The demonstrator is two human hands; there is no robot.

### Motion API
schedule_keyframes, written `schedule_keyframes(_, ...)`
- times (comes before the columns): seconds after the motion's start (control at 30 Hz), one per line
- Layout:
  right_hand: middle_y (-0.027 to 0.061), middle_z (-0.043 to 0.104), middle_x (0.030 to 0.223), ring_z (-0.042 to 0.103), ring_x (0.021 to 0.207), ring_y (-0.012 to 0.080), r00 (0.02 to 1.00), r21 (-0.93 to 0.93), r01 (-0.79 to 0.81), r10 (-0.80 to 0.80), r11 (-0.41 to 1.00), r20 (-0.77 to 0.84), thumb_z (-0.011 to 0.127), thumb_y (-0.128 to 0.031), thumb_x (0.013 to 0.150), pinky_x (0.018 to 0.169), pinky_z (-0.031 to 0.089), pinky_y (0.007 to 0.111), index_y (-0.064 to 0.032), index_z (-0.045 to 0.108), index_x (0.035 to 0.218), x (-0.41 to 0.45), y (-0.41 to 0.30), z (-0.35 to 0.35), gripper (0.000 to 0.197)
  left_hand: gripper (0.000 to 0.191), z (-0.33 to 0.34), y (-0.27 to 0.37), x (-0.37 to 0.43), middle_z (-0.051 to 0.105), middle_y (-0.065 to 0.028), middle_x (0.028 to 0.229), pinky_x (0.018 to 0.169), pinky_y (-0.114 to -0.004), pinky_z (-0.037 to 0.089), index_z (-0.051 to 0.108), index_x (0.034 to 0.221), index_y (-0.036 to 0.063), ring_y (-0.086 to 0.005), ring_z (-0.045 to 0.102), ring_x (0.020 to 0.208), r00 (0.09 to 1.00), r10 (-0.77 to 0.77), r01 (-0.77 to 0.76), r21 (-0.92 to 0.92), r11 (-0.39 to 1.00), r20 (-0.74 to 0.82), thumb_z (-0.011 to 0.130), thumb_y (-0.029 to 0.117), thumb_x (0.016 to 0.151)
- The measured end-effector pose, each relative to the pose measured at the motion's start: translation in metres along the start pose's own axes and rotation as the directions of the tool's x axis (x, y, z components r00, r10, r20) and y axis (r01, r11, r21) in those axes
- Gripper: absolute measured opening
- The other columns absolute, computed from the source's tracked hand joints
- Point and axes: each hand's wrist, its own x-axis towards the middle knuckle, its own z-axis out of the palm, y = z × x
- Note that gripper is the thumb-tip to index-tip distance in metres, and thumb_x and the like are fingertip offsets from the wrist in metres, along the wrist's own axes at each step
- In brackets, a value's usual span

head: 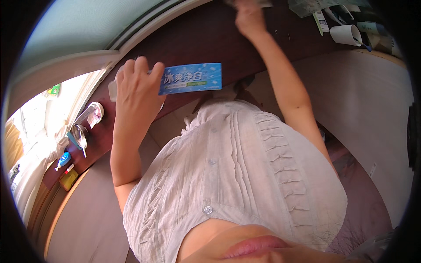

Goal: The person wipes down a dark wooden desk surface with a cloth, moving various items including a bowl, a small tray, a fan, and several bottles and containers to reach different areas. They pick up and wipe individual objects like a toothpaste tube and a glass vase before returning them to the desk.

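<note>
My left hand (139,83) is closed around a blue toothpaste box (194,78), which sticks out to the right of the fingers and bears white writing. A translucent pale object (112,91) shows at the far side of that hand, partly hidden by it; whether it is gripped too is unclear. My right hand (248,18) reaches over the dark wooden tabletop (184,36) at the top edge of the view. It is blurred, and a flat pale item (266,4) shows beside its fingers; I cannot tell whether the hand holds it.
At the upper right a white cup (343,35) lies on its side with a toothbrush, near a clear plastic bag (304,7). A round white container (95,113), a metal cup (80,133) and a blue bottle (64,159) stand along the left, by a window frame (115,56) and tied curtain.
</note>
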Motion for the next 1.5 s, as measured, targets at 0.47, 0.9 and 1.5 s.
schedule_keyframes(0.47,0.0189,0.060,0.125,0.054,0.118,0.0392,0.981,0.098,-0.147,0.132,0.984,0.140,0.054,-0.007,0.094,0.099,0.045,0.053,-0.0004,0.064,0.122,-0.001,0.018,-0.060,0.030,0.048,0.015,-0.018,-0.023,0.057,-0.0119,0.105,0.088,-0.046,0.044,0.064,0.108,0.0093,-0.0331,0.054,0.104,0.998,-0.062,0.060,-0.124,0.990,-0.009,0.085,0.014,0.065)
schedule_keyframes(0.9,-0.0035,0.056,0.142,0.047,0.136,0.0182,0.940,-0.188,0.320,-0.286,0.929,0.187,0.060,-0.018,0.089,0.120,0.027,0.049,-0.0232,0.067,0.125,-0.137,-0.038,-0.063,0.037,0.056,0.031,-0.008,0.051,0.057,-0.0133,0.102,0.090,-0.043,0.045,0.063,0.119,0.0069,-0.0335,0.055,0.105,0.995,-0.058,0.066,-0.092,0.994,0.083,0.085,0.021,0.069)
schedule_keyframes(1.5,0.0191,0.049,0.148,0.034,0.145,0.0375,0.998,-0.090,-0.062,0.065,0.994,0.026,0.054,-0.010,0.096,0.118,0.031,0.050,-0.0031,0.058,0.136,-0.042,0.069,-0.053,0.041,0.053,0.106,-0.008,0.136,0.061,-0.0185,0.106,0.087,-0.046,0.052,0.063,0.111,0.0039,-0.0378,0.059,0.104,0.998,-0.067,0.066,-0.027,0.997,-0.005,0.085,0.032,0.072)
